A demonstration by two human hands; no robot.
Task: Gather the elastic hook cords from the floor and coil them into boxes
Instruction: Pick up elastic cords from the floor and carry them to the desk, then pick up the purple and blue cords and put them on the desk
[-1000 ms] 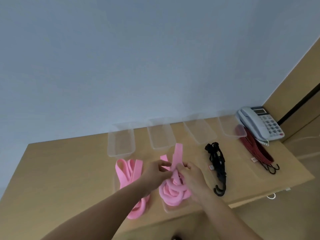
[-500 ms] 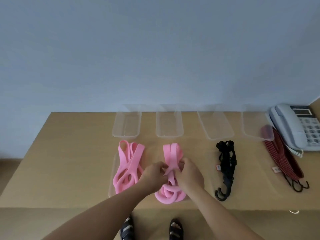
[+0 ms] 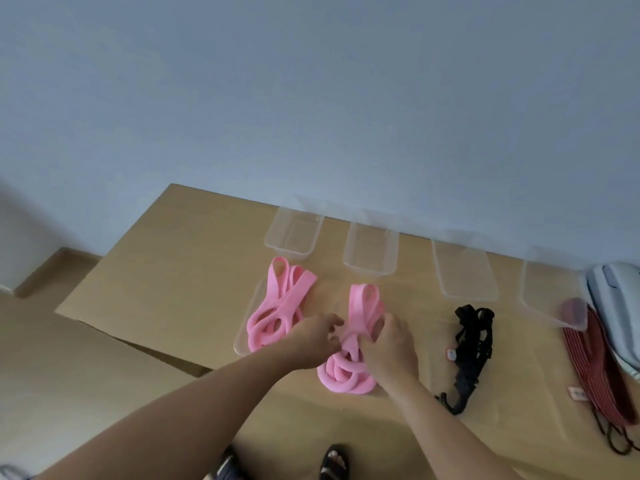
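At the near middle of the wooden table [image 3: 173, 271], the left hand [image 3: 313, 336] and the right hand [image 3: 391, 344] meet on the pink cord bundle [image 3: 349, 374]. The fingers of both hands are curled and pinch its narrow waist from either side. Loops of the bundle fan out toward the far side, and its coils lie just short of the near edge.

Just left of it, a second pink cord [image 3: 277, 313] lies in a shallow clear tray [image 3: 242, 337], touching the left wrist's side. Beyond that tray a broad stretch of bare wood runs to the table's left edge, which slants away toward the wall [image 3: 311, 98].

Along the far edge stands a row of four clear boxes [image 3: 370, 270], with gaps between them; the second stands just beyond the held bundle's loops.

To the right, a strip of bare wood separates the right hand from the black cord [image 3: 467, 348]. Further right the red cord [image 3: 595, 362] lies beside a telephone [image 3: 613, 306] at the frame's edge. Sandalled feet [image 3: 332, 462] show below the near edge.
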